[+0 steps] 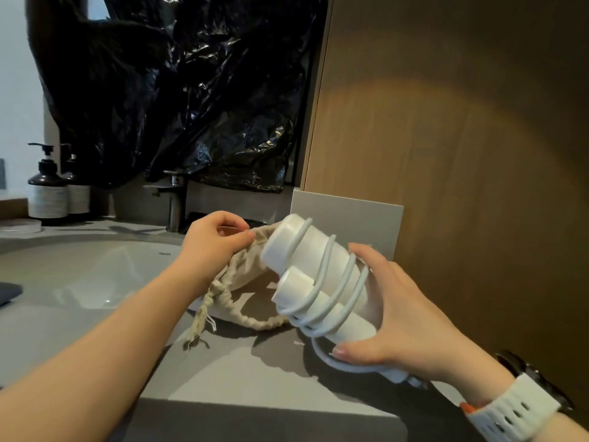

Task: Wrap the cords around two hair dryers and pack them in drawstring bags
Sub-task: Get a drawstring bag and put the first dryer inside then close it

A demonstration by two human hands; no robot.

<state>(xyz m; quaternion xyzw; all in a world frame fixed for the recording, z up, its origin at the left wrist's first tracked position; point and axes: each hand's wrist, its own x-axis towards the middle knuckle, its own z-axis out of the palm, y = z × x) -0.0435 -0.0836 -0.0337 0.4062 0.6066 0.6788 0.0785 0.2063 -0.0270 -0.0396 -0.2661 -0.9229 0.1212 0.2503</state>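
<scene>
A white hair dryer (pixel 306 250), folded, has its white cord (pixel 334 282) coiled several times around the body and handle. My right hand (pixel 398 314) grips its rear end and points the front end toward a beige drawstring bag (pixel 245 275). The bag lies on the grey counter, its knotted drawstring (pixel 204 311) trailing toward me. My left hand (pixel 216 240) pinches the rim of the bag's mouth, right beside the dryer's front end. The plug end (pixel 401 376) sticks out below my right wrist. Only this one dryer and one bag are in view.
A white sink basin (pixel 95 275) fills the counter's left side, with a dark faucet (pixel 173 202) behind it. Two pump bottles (pixel 47 186) stand at the far left. Black plastic sheeting (pixel 191 90) hangs over the back. A wooden panel (pixel 462 138) walls the right; a grey plate (pixel 347 218) leans against it.
</scene>
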